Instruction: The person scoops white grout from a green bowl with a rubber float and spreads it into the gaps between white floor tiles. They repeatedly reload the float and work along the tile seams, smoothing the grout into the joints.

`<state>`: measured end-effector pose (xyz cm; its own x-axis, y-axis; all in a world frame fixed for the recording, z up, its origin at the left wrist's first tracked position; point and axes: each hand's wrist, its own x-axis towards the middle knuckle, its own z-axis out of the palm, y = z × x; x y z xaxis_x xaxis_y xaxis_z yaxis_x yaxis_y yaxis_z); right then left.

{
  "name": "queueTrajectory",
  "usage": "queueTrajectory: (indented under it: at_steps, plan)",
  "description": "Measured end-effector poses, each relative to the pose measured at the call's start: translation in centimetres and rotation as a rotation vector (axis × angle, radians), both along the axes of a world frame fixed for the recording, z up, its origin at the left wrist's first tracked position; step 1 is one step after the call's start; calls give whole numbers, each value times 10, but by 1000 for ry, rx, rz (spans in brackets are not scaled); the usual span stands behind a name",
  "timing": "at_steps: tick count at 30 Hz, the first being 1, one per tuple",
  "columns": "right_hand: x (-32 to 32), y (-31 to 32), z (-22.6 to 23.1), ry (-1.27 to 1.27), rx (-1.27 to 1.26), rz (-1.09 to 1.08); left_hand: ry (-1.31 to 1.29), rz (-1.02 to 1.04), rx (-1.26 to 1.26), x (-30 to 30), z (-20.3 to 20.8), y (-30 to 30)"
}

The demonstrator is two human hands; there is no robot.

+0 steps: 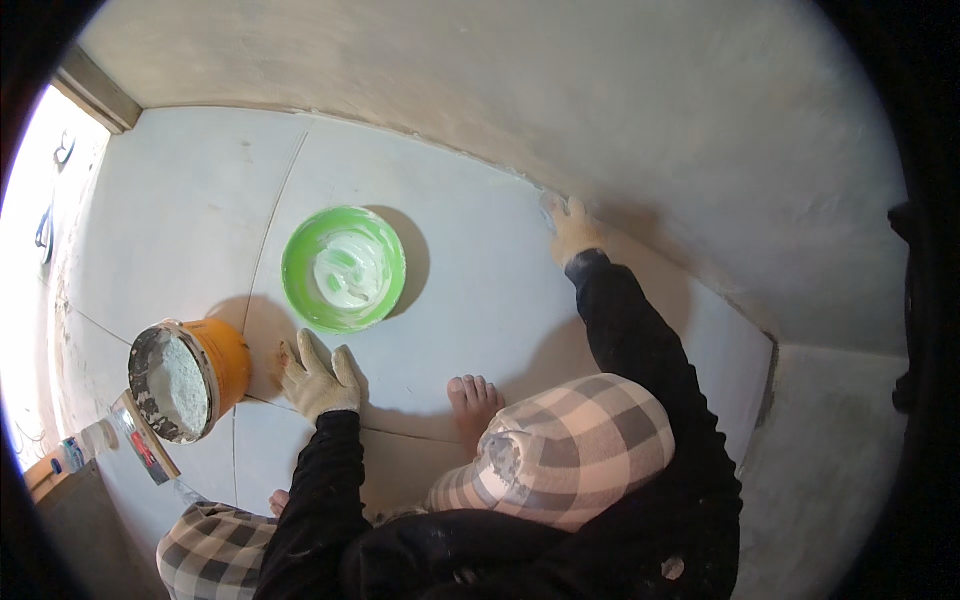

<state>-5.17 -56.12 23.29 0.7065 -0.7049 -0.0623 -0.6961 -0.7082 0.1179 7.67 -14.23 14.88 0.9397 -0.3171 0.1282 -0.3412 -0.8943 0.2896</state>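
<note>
My left hand [320,382], in a cream work glove, rests with spread fingers on the pale floor tiles [440,240]. It holds nothing and lies between an orange bucket [228,358] and a green bowl [297,285]. White paste [350,272] is smeared inside the bowl. My right hand [574,234], gloved as well, reaches out to where the floor meets the grey wall [640,110]. Its fingers are closed around a small greyish piece [548,204] pressed at that joint; too little of it shows to tell its kind.
The bucket is tipped toward the left, its mouth crusted and a pale mass inside. Beside it lies a wide-bladed scraper [148,440], with a small bottle [72,454] farther left. My bare foot [474,400] stands on the tiles. A bright opening [40,220] is at the left.
</note>
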Motion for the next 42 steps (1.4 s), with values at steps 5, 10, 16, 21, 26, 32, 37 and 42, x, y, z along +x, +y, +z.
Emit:
queueTrajectory:
  at_steps: [5, 10, 16, 21, 26, 32, 37, 42]
  plan:
    - [17, 49, 16, -102, 418, 87, 17, -9, -34, -2, 3, 4]
    - [79, 61, 4, 44, 139, 144, -56, -46, -24, -3, 5, 5]
    - [36, 9, 4, 62, 136, 76, -70, -49, 40, -3, 8, 6]
    - [-20, -9, 19, 114, 166, -107, -48, -53, 31, -4, 6, 10]
    - [-2, 12, 21, 122, 78, -3, -51, -37, 22, -2, 3, 9]
    - [103, 78, 22, -67, 206, 265, -68, -35, -5, -2, 2, 14]
    - [80, 67, 46, -350, 548, 187, 377, 478, -749, 55, -2, 12]
    - [55, 84, 73, -347, 574, 481, 753, 145, -1510, 112, 6, -31]
